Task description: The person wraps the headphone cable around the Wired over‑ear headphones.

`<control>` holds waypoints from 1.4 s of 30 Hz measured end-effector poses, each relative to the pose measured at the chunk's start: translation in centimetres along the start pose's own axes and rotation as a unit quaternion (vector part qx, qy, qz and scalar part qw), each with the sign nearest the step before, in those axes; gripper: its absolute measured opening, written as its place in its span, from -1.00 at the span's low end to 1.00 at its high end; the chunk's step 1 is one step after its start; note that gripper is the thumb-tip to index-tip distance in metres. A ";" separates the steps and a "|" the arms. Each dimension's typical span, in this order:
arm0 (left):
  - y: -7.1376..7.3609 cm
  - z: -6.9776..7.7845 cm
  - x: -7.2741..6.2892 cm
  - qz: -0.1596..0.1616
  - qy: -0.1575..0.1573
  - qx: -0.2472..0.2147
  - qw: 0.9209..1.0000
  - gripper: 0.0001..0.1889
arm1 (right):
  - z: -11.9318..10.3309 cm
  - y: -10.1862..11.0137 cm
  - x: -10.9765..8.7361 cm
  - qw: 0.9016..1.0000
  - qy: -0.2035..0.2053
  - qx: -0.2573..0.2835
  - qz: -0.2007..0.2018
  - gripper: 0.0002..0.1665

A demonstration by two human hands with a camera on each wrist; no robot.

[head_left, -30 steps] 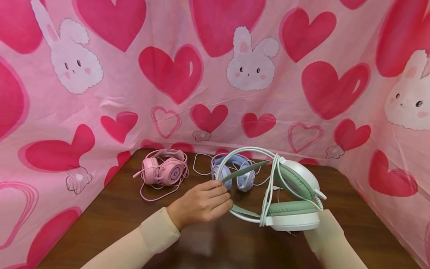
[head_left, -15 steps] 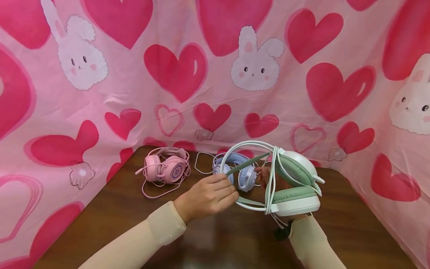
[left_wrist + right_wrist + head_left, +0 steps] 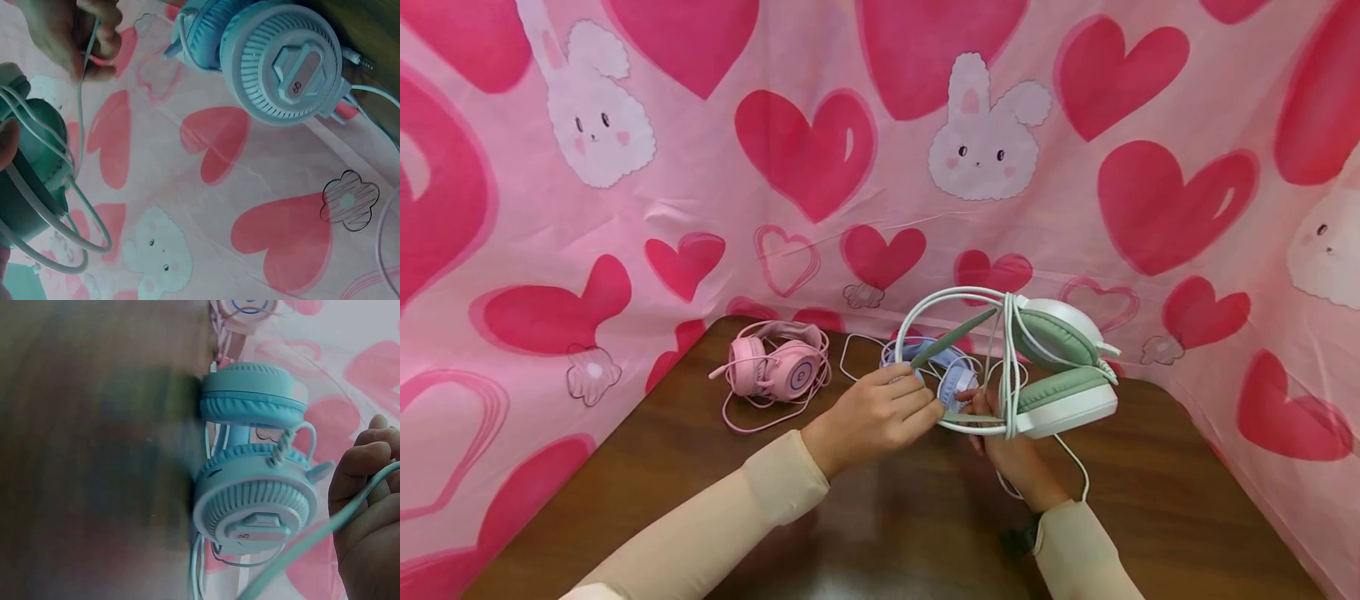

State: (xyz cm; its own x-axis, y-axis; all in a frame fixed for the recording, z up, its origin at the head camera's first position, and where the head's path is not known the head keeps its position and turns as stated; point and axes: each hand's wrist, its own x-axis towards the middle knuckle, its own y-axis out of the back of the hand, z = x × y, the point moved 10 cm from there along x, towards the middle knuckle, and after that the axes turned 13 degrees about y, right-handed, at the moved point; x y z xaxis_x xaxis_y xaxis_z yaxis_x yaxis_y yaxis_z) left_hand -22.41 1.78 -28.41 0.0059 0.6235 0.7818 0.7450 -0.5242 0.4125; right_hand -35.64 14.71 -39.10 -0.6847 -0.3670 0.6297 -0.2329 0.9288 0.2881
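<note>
White headphones [image 3: 1067,408] with green ear pads are held above the table, their cable wound in several turns across the frame. My left hand [image 3: 876,417] grips them by the headband, on its left side. Behind and below the wound cable is my right hand [image 3: 1018,462]. In the right wrist view its curled fingers [image 3: 359,465] hold a strand of the pale cable [image 3: 312,540]. A length of that cable also runs from the right hand in the left wrist view. The ear cups partly hide the right hand in the head view.
Blue headphones [image 3: 957,385] lie on the brown table [image 3: 880,517] behind the held pair. Pink headphones [image 3: 793,371] with a microphone and loose cable lie at the back left. A pink cloth [image 3: 895,196] with hearts and rabbits hangs around the back and sides.
My right hand has come leftward from behind the ear cups to the wound cable. A loose loop of cable now hangs by the right forearm. The headphones have risen slightly in my left hand.
</note>
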 end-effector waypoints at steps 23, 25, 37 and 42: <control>-1.5 -2.9 0.0 -0.030 0.052 0.020 0.998 -0.81 | -4.5 -1.6 -0.2 0.996 -0.007 -0.079 -0.035 -0.72; -1.6 -3.1 -0.1 -0.029 0.054 0.023 0.998 -0.80 | -4.3 -1.7 -0.3 0.996 -0.015 -0.078 -0.040 -0.70; -2.8 -4.1 -0.8 -0.047 0.071 0.023 0.996 -0.82 | -1.0 -1.4 -1.2 0.998 -0.023 -0.055 -0.036 -0.66; -3.3 -4.1 -0.9 -0.048 0.073 0.027 0.996 -0.85 | -1.3 -1.6 -1.1 0.998 -0.037 -0.049 -0.033 -0.66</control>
State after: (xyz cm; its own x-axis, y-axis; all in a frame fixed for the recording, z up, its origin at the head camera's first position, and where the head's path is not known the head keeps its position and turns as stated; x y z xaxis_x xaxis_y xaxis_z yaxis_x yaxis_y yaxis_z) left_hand -27.64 0.54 -28.55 -0.1611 0.5751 0.8020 0.7719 -0.4329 0.4655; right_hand -33.58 13.54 -39.33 -0.7199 -0.4198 0.5528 -0.2142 0.8919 0.3984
